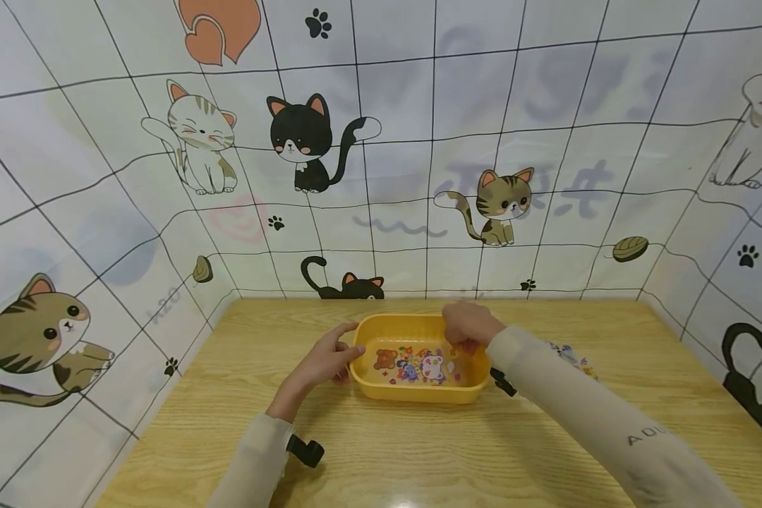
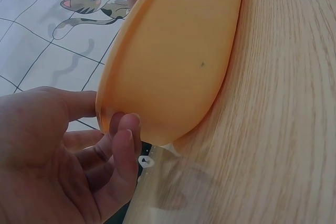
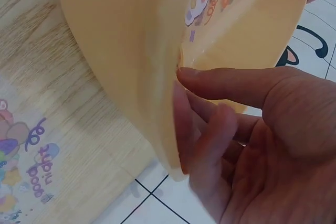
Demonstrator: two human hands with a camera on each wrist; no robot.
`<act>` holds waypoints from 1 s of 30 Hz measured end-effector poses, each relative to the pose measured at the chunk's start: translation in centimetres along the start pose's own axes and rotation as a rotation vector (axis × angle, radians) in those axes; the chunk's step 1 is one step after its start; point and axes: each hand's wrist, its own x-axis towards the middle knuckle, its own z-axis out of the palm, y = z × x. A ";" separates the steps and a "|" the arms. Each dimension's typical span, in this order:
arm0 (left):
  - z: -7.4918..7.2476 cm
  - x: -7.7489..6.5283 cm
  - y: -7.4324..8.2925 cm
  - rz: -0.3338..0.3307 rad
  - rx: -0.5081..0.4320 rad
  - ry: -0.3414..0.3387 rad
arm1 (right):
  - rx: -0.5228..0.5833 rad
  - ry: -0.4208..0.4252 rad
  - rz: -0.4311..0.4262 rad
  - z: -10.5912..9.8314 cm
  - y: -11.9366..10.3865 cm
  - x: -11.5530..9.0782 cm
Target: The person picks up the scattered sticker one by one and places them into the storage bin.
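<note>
A yellow plastic basin [image 1: 413, 394] stands on the table, with cartoon bear and animal stickers [image 1: 428, 367] on its inside bottom. At its left end my left hand [image 1: 327, 356] holds the rim, thumb over the edge and the other fingers bent along the outside. My right hand [image 1: 473, 324] reaches over the right end. In the right wrist view its thumb and fingertips [image 3: 191, 80] press on the inner wall just below the rim. A thin reddish edge shows beside those fingertips; I cannot tell what it is.
Right of the basin, partly behind my right sleeve [image 1: 546, 374], a clear sheet of colourful stickers [image 3: 10, 156] lies on the wood-grain table [image 1: 381, 444]. White cloth walls [image 1: 406, 162] printed with cats and a black grid rise at the back and both sides.
</note>
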 end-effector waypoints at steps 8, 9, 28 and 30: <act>0.0 -0.1 0.1 -0.013 -0.005 -0.005 | 0.025 0.047 -0.052 0.2 0.1 0.0; 0.0 -0.1 0.1 -0.015 -0.005 -0.005 | 0.023 0.048 -0.052 0.2 0.1 0.0; 0.2 -0.2 0.3 -0.005 -0.005 -0.005 | -0.043 0.058 -0.028 0.5 0.2 0.3; 0.2 -0.2 0.3 -0.004 -0.002 -0.002 | -0.041 0.055 -0.025 0.5 0.2 0.3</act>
